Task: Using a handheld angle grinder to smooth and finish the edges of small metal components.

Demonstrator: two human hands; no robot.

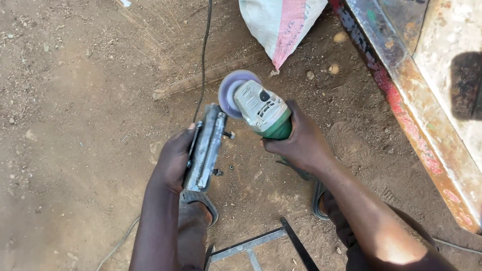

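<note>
A person crouches over bare dirt ground (75, 125), the left hand (173, 160) wrapped around a long metal bracket (207, 148) and the right hand (301, 143) closed around the green body of an angle grinder (261, 110). Both grips are full and tight: the left fingers curl over the bracket's near edge, pinning it against the ground and what seems to be the person's sandalled foot (198, 211), probably so the piece cannot skate away under the wheel. The right hand holds the grinder low on its barrel, behind the pale gear head, which leaves the disc (230, 90) free and in sight.

The bracket lies just left of centre, its long axis running from the person's foot up and slightly rightward, away from the body, with its far end pointing toward the disc. Small bolts or studs stick out of its right side. The grinder's axis runs diagonally, from the right hand up and to the left, so the disc sits just beside the bracket's far tip; whether it touches cannot be told from this view. The disc looks blurred, suggesting it may be spinning.

A black cable (203, 55) trails away across the dirt at the top. A white and pink woven sack (281, 25) rests near a rusted, paint-streaked metal frame (416, 130) at right. A welded steel frame (251, 246) lies near the person's knees.
</note>
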